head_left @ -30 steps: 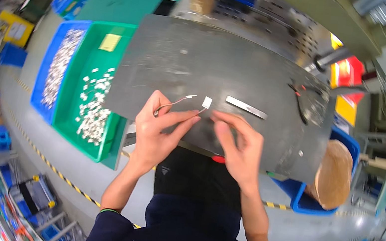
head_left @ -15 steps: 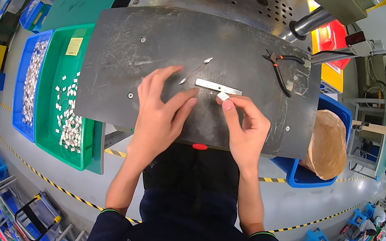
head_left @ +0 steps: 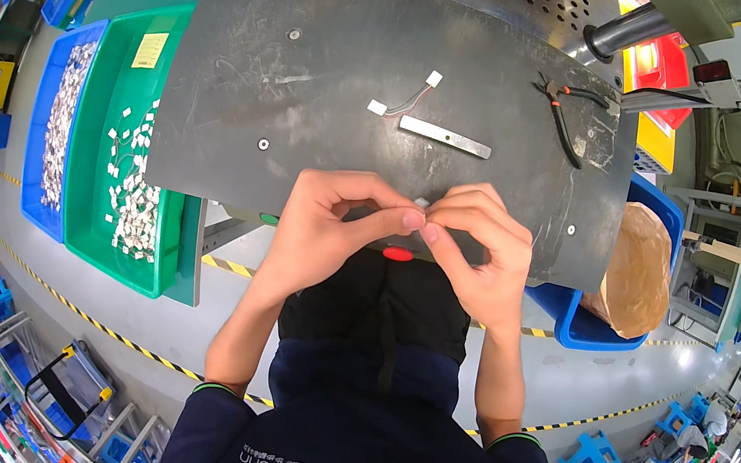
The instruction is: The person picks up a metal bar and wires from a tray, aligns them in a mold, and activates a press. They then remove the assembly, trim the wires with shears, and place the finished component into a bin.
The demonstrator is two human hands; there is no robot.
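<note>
My left hand (head_left: 333, 226) and my right hand (head_left: 482, 249) meet at the near edge of the dark board, thumbs and forefingers pinched together. Between their tips shows a bit of a small white connector (head_left: 421, 203); the fingers hide most of it, and any wire on it cannot be made out. Beyond the hands lies a short cable (head_left: 405, 106) with a white connector at each end. To its right, a flat metal bar (head_left: 445, 137) with a small hole rests on the board, slightly tilted.
Cutting pliers (head_left: 557, 125) lie open at the board's (head_left: 248, 86) far right. On the left stand a green bin (head_left: 90, 226) and a blue bin (head_left: 40, 131), both holding many white connector pieces. At right, a blue bin (head_left: 591, 336) holds brown paper (head_left: 640, 274).
My left hand, open before, has closed and joined my right hand at the white connector, nearer me. The cable's connectors now show flat faces. The whole view has shifted a little.
</note>
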